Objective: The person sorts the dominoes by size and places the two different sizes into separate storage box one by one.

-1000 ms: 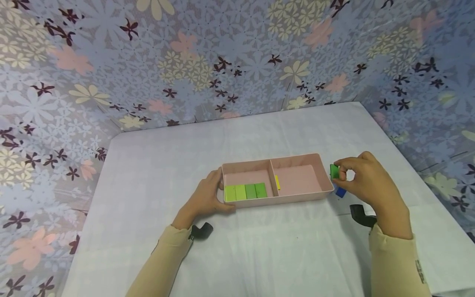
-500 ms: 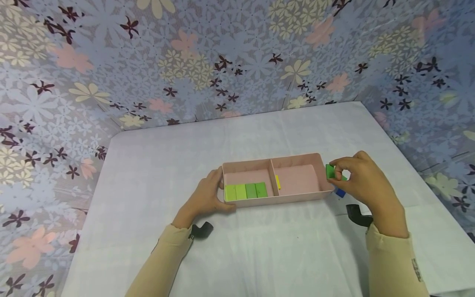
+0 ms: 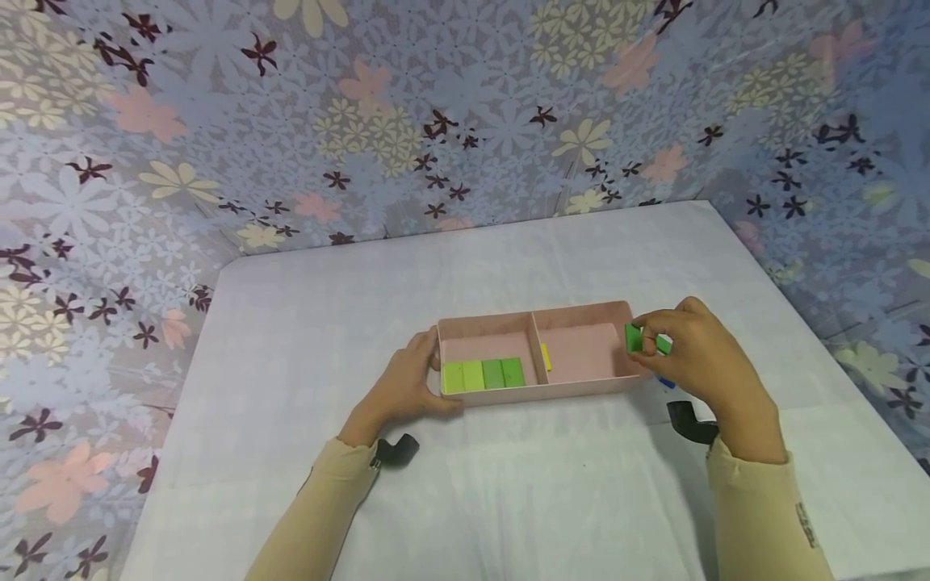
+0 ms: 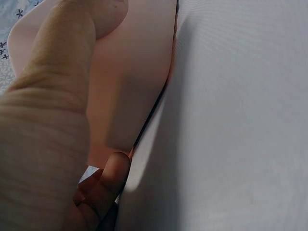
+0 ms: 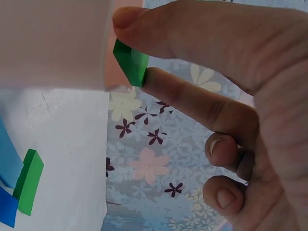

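Observation:
A pink two-compartment tray point(image 3: 584, 347) lies lengthwise across the table. My left hand point(image 3: 395, 387) grips its left end, thumb along the front wall and fingers at the side. Over the tray's right end, my right hand point(image 3: 701, 359) pinches a small green block point(image 3: 633, 338) between thumb and index finger; the right wrist view shows this block point(image 5: 131, 62) beside the tray's end wall. Two lime tiles point(image 3: 462, 377) and two green tiles point(image 3: 504, 374) sit in a row along the front of the left compartment. A yellow piece point(image 3: 546, 357) stands against the divider in the right compartment.
Beyond the tray's right end, another green block point(image 5: 29, 182) and a blue block point(image 5: 6, 207) lie on the white-covered table point(image 3: 508, 484), partly hidden by my right hand in the head view. A light-blue piece point(image 5: 7, 149) is beside them. Flowered cloth point(image 3: 465, 121) rises behind the table.
My right hand has moved left with the green block, from outside the tray's right end to above its rim. The left hand keeps its hold on the tray.

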The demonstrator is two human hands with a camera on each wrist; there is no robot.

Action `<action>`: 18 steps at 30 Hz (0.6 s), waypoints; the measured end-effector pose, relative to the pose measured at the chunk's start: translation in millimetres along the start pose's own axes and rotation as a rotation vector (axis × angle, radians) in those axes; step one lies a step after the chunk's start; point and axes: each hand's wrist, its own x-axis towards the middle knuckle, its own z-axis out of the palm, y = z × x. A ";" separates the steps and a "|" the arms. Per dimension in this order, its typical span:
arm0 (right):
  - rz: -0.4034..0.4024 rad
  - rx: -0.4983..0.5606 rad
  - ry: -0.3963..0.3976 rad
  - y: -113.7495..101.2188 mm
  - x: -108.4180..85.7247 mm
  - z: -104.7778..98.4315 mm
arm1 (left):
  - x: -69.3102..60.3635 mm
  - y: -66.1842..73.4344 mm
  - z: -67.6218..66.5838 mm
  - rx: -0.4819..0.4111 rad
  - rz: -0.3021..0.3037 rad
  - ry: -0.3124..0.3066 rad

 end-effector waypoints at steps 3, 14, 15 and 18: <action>-0.004 0.006 0.005 -1.8 1.0 1.1 | 0.7 0.8 0.2 0.004 0.006 0.000; -0.021 0.019 -0.023 -13.8 9.3 13.5 | 0.9 0.7 -1.3 0.005 0.025 0.009; -0.025 0.020 -0.024 -14.7 10.3 14.3 | 0.9 0.6 -1.1 0.002 0.028 0.011; -0.019 0.026 -0.034 -17.1 12.4 16.0 | 1.0 -0.3 -0.1 -0.001 0.033 0.015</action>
